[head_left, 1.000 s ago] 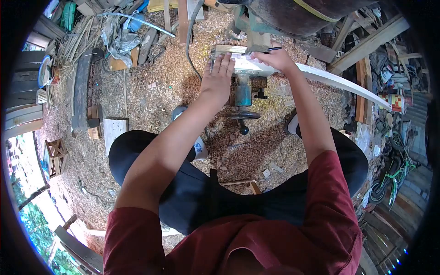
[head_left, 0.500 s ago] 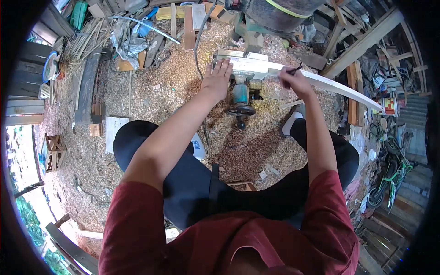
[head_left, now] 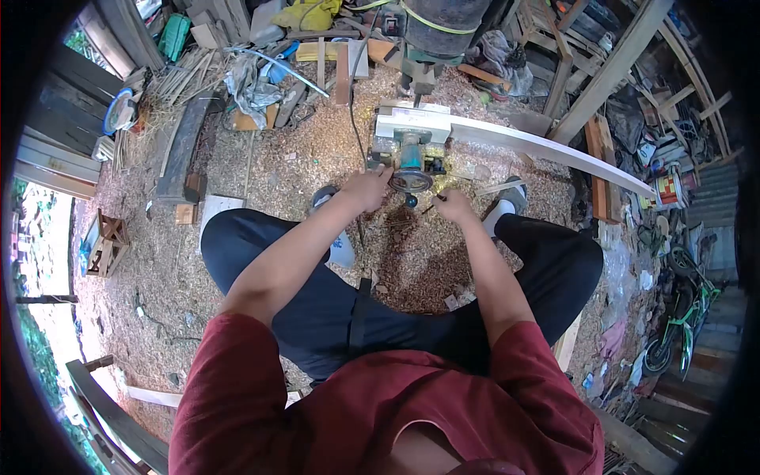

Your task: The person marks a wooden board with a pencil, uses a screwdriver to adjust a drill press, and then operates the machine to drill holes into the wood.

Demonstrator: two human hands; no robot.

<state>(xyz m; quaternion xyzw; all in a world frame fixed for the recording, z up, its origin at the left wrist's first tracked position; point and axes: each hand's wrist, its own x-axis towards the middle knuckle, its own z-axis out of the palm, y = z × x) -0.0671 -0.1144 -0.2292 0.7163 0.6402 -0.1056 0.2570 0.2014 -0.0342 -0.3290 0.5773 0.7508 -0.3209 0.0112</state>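
A long white-faced board [head_left: 546, 148] lies across the teal vise [head_left: 410, 152], with a shorter wood block [head_left: 416, 120] at its left end. On the vise's near side is a dark handwheel [head_left: 412, 182] with a round knob [head_left: 411, 201] pointing toward me. My left hand [head_left: 366, 190] is closed at the wheel's left rim, its fingers partly hidden. To the right of the knob, my right hand [head_left: 455, 207] pinches a thin dark pen-like stick [head_left: 430, 210], apart from the wheel.
Wood shavings [head_left: 293, 170] cover the ground. A dark machine body [head_left: 443, 28] stands behind the vise, and a cable [head_left: 354, 103] runs down on its left. The board's far end reaches a tin can [head_left: 670, 191]. A green bicycle [head_left: 681, 317] lies at right.
Both hands have come off the board and drawn back toward me, the left to the handwheel and the right beside its knob. The dark stick stays in my right hand. The view has shifted.
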